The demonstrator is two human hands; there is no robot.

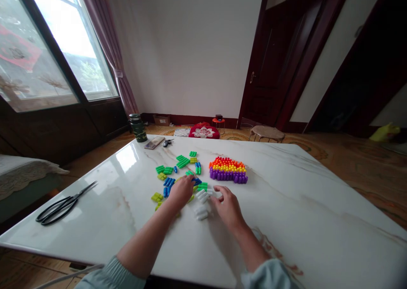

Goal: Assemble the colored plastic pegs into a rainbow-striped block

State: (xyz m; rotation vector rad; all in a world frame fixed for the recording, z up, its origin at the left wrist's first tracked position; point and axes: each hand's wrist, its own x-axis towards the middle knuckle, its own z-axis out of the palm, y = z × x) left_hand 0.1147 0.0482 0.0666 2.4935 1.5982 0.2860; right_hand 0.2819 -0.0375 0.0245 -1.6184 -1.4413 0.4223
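Note:
My left hand (183, 190) reaches over the loose coloured pieces, its fingers bent and closed at some blue capsule-shaped pieces (197, 181). The hand partly hides what lies under it. To the right, my right hand (228, 207) has thumb and forefinger apart beside the white capsule-shaped pieces (201, 195); no piece shows in its grasp. Green pieces (182, 161) lie in small groups beyond my left hand. Yellow-green pieces (157, 197) are scattered to its left. A tight block of purple pieces (227, 176), with yellow, orange and red rows behind it, stands beyond my right hand.
Long-handled black scissors (65, 204) lie on the left of the white marbled table (305, 204). At the far left corner are a camouflage-patterned flask (137, 128), a phone (154, 143) and keys (168, 142). A stool (267, 133) stands behind the table.

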